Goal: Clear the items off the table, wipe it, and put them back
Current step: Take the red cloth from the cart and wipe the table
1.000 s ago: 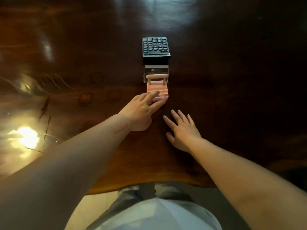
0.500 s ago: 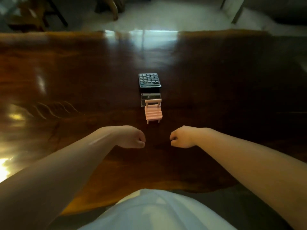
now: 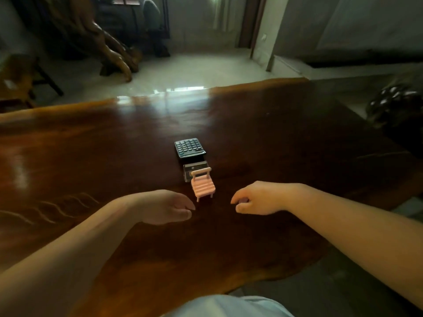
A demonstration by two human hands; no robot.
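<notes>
A small pink toy chair point(image 3: 203, 186) stands upright near the middle of the dark polished wooden table point(image 3: 91, 156). Right behind it sits a small clear block point(image 3: 192, 170), and behind that lies a black calculator point(image 3: 189, 147). My left hand point(image 3: 166, 207) hovers just left of the chair, fingers loosely curled, holding nothing. My right hand point(image 3: 256, 200) hovers just right of the chair, fingers also loosely curled and empty. Neither hand touches the chair.
The table's far edge runs irregularly across the view, with pale floor beyond. A carved wooden piece point(image 3: 109, 49) and a chair point(image 3: 20, 81) stand at the back left. A dark rounded object point(image 3: 396, 104) sits off the table's right end.
My left hand let go of the pink chair and both hands drew back toward me, closed into fists, then loosened. The camera tilted up, showing the room beyond the table.
</notes>
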